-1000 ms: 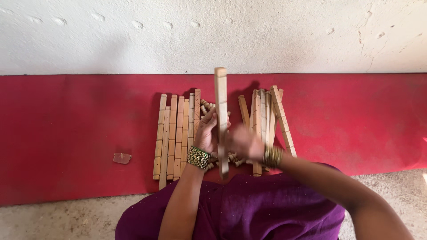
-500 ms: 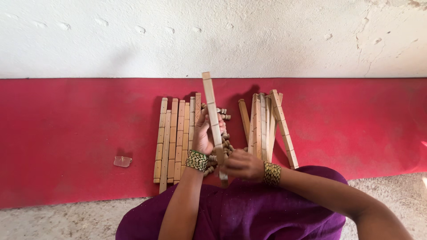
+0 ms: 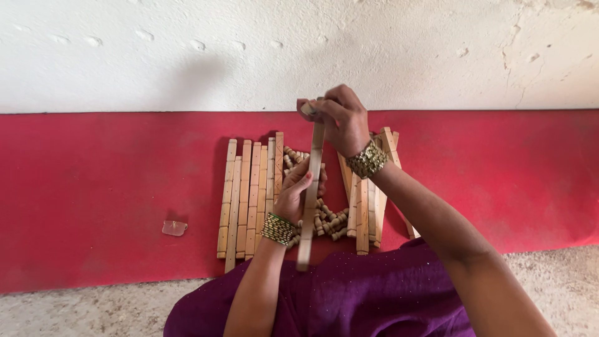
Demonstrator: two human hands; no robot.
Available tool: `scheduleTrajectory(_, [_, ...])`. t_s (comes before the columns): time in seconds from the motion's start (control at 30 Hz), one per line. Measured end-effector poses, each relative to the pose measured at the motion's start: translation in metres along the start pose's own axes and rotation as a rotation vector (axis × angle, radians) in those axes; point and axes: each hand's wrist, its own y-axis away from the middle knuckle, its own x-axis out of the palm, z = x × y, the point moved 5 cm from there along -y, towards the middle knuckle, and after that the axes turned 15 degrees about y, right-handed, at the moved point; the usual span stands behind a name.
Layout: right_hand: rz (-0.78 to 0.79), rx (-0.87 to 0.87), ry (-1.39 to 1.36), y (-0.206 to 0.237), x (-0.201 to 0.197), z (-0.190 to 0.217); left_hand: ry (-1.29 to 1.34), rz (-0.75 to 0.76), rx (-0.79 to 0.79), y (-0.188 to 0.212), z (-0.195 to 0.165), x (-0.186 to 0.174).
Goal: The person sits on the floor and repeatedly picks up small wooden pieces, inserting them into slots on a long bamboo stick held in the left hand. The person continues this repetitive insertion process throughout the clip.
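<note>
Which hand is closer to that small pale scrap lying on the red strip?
Left. The left hand grips the wooden stick at mid-length, somewhat right of the scrap. The right hand holds the stick's top, farther away.

The person wore a deep purple garment (image 3: 349, 299) of plain cloth, scattered with tiny pale specks, which covered the lap and lower body at the bottom of the head view. Both forearms were bare, with no sleeves in sight. The left hand (image 3: 293, 196) carried a broad stack of gold-coloured bangles (image 3: 278, 228) at the wrist, edged by a thin green one on the arm side. The right hand (image 3: 343, 122) bore a similar wide band of gold-coloured bangles (image 3: 367, 160). No rings could be made out on the fingers.
</note>
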Motion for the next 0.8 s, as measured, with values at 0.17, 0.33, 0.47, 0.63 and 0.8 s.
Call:
scheduleTrajectory(0.17, [0.108,-0.155,-0.029,0.095,-0.007,0.041,0.141,0.024,0.105,-0.005,-0.009,-0.013])
scheduleTrajectory(0.33, [-0.039,-0.427,-0.256,0.15,-0.025,0.065,0.094,0.013,0.147,-0.006,-0.011,-0.023])
scheduleTrajectory(0.47, [-0.037,-0.234,-0.011,0.077,-0.01,0.023,0.239,0.15,0.107,-0.004,-0.006,-0.013])
scheduleTrajectory(0.63, [-0.039,0.074,-0.183,0.014,-0.003,-0.012,0.069,-0.013,0.111,0.001,-0.008,-0.015])
scheduleTrajectory(0.8, [0.031,-0.244,0.03,0.042,-0.015,0.038,0.109,-0.042,0.081,-0.001,0.0,-0.018])
